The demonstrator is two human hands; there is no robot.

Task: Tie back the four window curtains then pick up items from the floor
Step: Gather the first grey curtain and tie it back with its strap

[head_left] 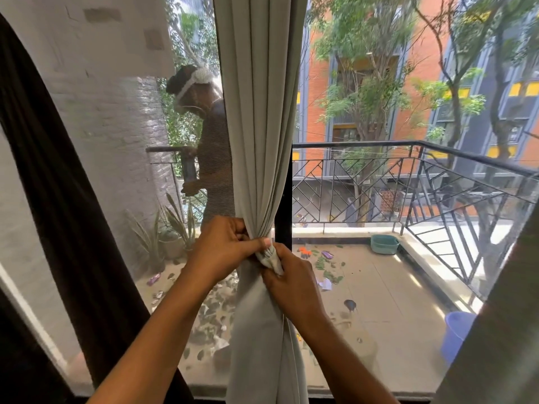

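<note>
Gripped by the left hand was the pleated grey curtain — a crumpled tie, ends hidden, was pinched by the right hand.

We note free room either side of the grey curtain, out to the dark curtain at left and the right curtain. Directly behind, the mesh screen, glass and black post block passage.
</note>
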